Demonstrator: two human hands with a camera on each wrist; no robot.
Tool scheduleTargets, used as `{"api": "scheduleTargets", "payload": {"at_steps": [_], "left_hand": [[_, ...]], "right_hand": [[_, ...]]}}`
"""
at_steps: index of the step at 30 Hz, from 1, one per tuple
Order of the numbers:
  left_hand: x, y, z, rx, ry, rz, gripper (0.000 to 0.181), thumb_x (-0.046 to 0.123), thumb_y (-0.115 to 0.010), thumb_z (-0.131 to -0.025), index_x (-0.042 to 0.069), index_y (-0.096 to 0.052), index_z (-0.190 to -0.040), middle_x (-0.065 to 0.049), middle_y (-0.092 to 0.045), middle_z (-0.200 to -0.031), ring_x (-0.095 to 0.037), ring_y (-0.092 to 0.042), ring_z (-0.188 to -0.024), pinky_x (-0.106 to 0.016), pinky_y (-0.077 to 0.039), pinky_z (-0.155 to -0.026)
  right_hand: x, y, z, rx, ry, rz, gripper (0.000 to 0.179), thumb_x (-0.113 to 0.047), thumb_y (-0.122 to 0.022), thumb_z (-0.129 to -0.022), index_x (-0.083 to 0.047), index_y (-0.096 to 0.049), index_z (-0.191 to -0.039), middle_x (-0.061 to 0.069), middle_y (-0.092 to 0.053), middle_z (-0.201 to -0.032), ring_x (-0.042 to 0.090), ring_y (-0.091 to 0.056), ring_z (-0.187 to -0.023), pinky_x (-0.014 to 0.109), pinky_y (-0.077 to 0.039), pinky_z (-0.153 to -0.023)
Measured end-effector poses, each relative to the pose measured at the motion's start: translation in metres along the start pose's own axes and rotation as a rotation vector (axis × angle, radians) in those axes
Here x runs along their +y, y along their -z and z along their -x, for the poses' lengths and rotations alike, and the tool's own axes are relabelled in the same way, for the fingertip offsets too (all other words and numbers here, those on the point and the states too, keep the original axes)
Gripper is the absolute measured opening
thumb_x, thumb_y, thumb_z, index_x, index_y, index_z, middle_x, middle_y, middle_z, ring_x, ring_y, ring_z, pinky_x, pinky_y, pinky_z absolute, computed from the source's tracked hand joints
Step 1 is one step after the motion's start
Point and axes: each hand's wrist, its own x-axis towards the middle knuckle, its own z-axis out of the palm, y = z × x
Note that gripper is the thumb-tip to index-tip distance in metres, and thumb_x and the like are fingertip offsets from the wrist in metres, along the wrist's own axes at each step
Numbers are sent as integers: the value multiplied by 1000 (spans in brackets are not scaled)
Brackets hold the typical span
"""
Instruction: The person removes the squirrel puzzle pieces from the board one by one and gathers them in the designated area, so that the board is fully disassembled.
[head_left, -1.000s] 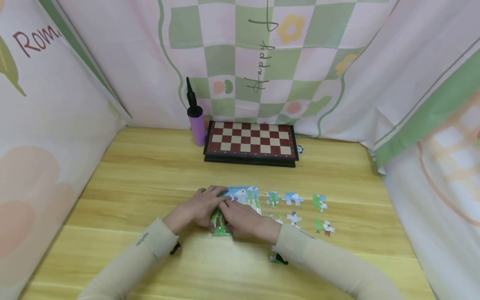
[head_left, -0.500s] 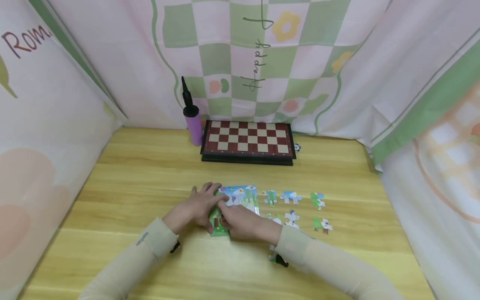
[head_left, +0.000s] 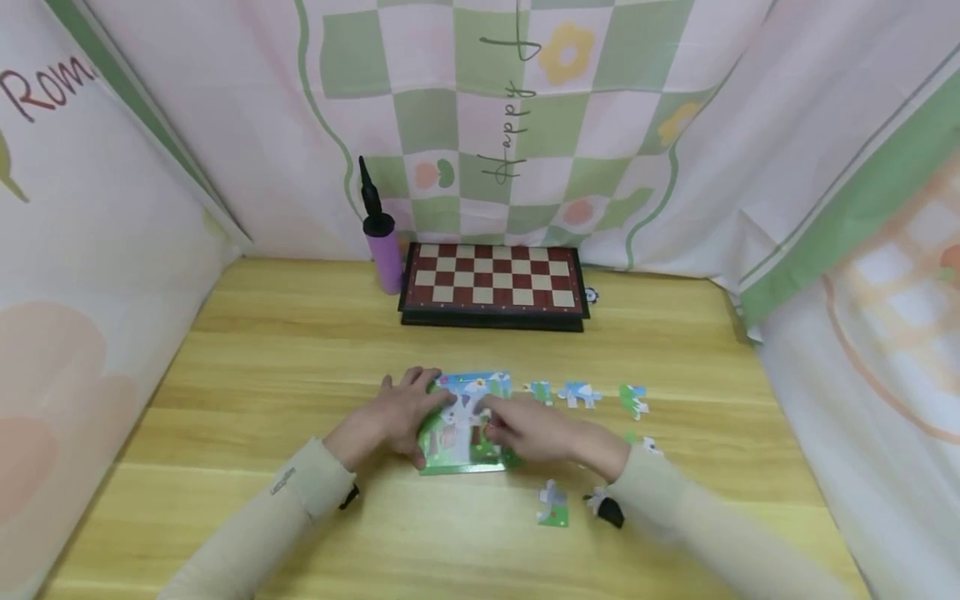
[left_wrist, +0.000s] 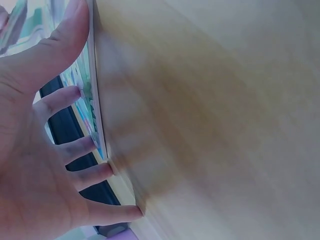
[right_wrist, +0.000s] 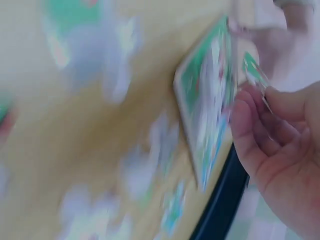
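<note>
A puzzle board [head_left: 450, 457] with a colourful cartoon picture lies on the table in the head view. My left hand [head_left: 393, 417] rests along its left edge with the fingers spread; in the left wrist view the fingertips [left_wrist: 89, 144] touch the board's edge and the tabletop. Over the board's right part, my right hand [head_left: 540, 429] pinches a puzzle piece [right_wrist: 254, 71] between thumb and fingers, tilted and off the board. The right wrist view is blurred, and the hand covers part of the board in the head view.
Several loose puzzle pieces lie right of the board, among them a blue one [head_left: 579, 394], a green one [head_left: 633, 402] and a grey-green one [head_left: 553, 507]. Behind stand a folded chessboard [head_left: 491, 283] and a purple hand pump [head_left: 386, 260]. Patterned curtains [head_left: 495, 125] enclose the table.
My right hand has moved to the right, away from my left hand, with the puzzle piece now showing in its fingers. More of the board is uncovered. My left hand stays at its edge.
</note>
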Motion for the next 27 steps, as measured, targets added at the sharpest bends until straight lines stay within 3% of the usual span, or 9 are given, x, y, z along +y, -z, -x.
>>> {"api": "scheduleTargets", "payload": {"at_steps": [4, 8, 14, 17, 20, 27], "left_hand": [[2, 0, 2, -8, 3, -3, 108, 45, -98, -61, 34, -45, -154, -13, -21, -173, -44, -23, -158, -82, -27, -118], [2, -1, 1, -5, -3, -7, 108, 46, -98, -61, 33, -45, -154, -13, -22, -173, -45, -23, -158, -82, -28, -117], [0, 0, -1, -4, -4, -13, 108, 46, -98, -62, 33, -44, -154, -14, -21, -173, -45, -23, -158, -82, -27, -117], [0, 0, -1, -11, -2, -17, 108, 46, -98, -62, 33, -44, -154, -14, -21, -173, -45, -22, -158, -82, -28, -117], [-1, 0, 0, -13, 3, -22, 107, 47, -98, -61, 33, -45, -153, -14, -22, -172, -45, -23, -157, -82, -29, -117], [-1, 1, -1, -19, -1, -5, 106, 46, -97, -64, 32, -44, -154, -13, -21, -173, -45, -22, -158, -82, -27, -118]], "right_hand": [[21, 21, 25, -11, 0, 21, 15, -12, -52, -106, -9, -64, -115, 0, -70, -86, 0, -56, -68, 18, -55, -63], [40, 46, 53, -79, -39, -18, 12, -9, -53, -105, -10, -65, -105, 7, -70, -77, 4, -56, -57, 20, -53, -54], [61, 77, 94, -285, -264, -121, 14, 3, -53, -96, -8, -60, -91, 7, -72, -73, 11, -56, -52, 18, -47, -48], [69, 80, 111, -353, -341, -207, 20, 13, -49, -82, -2, -62, -86, 7, -76, -78, 10, -53, -52, 15, -42, -47], [75, 77, 126, -365, -373, -230, 25, 18, -45, -71, 3, -63, -78, 7, -77, -76, 9, -51, -51, 14, -39, -47], [86, 59, 151, -315, -559, -29, 37, 20, -44, -69, -12, -63, -65, -1, -61, -58, 7, -48, -47, 15, -38, -44]]}}
